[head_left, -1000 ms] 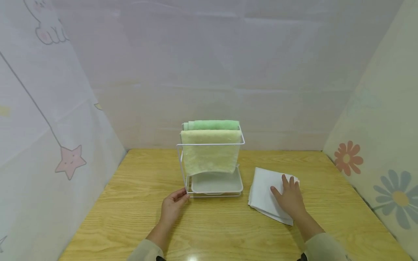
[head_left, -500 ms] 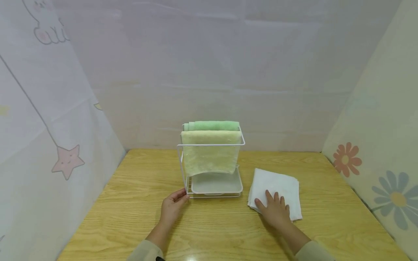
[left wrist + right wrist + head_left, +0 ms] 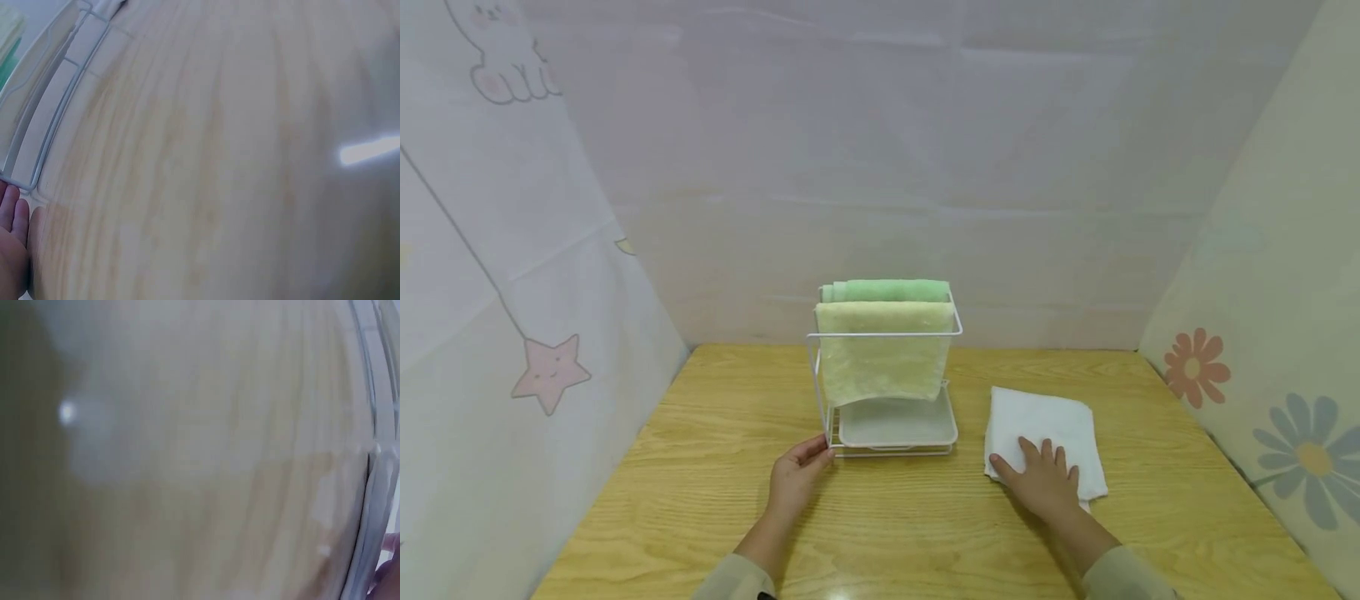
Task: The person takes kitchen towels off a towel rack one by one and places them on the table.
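A white wire towel rack (image 3: 884,335) stands on the table, with its lower corner also at the left edge of the left wrist view. Over its bars hang a yellow towel (image 3: 883,354) and, behind that, a green towel (image 3: 898,289). At the rack's front left foot my left hand (image 3: 793,479) pinches the corner between thumb and fingers. To the right, a folded white towel (image 3: 1037,412) lies flat. My right hand (image 3: 1045,487) rests on its near part, fingers spread. The right wrist view catches only the towel's edge (image 3: 375,512) and a few fingertips.
A white drip tray (image 3: 898,425) sits in the rack's base beneath the towels. The wooden table (image 3: 887,533) ends at a plain cloth wall (image 3: 880,167) behind. Printed cloth walls close in both sides, one with a star (image 3: 552,372), the other with flowers.
My right hand has slid toward the near left of the white towel, then slightly right. The towel has turned and shifted a little right with it. My left hand has stayed at the rack.
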Tool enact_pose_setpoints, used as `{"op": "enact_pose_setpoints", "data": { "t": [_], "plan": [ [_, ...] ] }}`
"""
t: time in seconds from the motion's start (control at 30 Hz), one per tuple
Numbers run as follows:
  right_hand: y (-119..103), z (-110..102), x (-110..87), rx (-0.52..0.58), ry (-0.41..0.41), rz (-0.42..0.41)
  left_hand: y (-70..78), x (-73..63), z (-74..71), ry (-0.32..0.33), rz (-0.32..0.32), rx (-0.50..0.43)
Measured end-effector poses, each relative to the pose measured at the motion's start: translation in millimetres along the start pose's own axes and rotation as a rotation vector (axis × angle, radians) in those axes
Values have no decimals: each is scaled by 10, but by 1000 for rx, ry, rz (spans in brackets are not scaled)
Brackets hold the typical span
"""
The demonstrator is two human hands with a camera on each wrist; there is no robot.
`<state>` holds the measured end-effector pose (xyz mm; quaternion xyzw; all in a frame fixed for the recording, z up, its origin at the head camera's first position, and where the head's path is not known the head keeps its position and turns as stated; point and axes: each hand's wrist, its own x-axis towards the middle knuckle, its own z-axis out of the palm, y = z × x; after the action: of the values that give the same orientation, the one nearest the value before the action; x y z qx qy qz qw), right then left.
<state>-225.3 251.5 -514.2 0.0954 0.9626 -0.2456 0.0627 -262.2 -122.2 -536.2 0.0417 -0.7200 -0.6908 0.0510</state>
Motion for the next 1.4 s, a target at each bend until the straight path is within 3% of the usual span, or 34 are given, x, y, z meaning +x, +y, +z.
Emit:
{"op": "enact_pose_setpoints", "data": {
  "t": [0.2, 0.47, 0.83, 1.07, 1.4],
  "plan": [
    [210, -130, 117, 11, -24, 21, -7, -2, -3, 1, 3, -9],
    [363, -298, 204, -20, 5, 48, 2, -9, 1, -4, 3, -13],
    [589, -488, 267, -14, -46, 5, 11, -18, -8, -22, -3, -15],
    [563, -436, 265, -61, -40, 1, -7, -8, -13, -21, 0, -18],
    [495, -328, 192, -34, -69, 34, 9, -22, -16, -31, 14, -24]
  ]
}}
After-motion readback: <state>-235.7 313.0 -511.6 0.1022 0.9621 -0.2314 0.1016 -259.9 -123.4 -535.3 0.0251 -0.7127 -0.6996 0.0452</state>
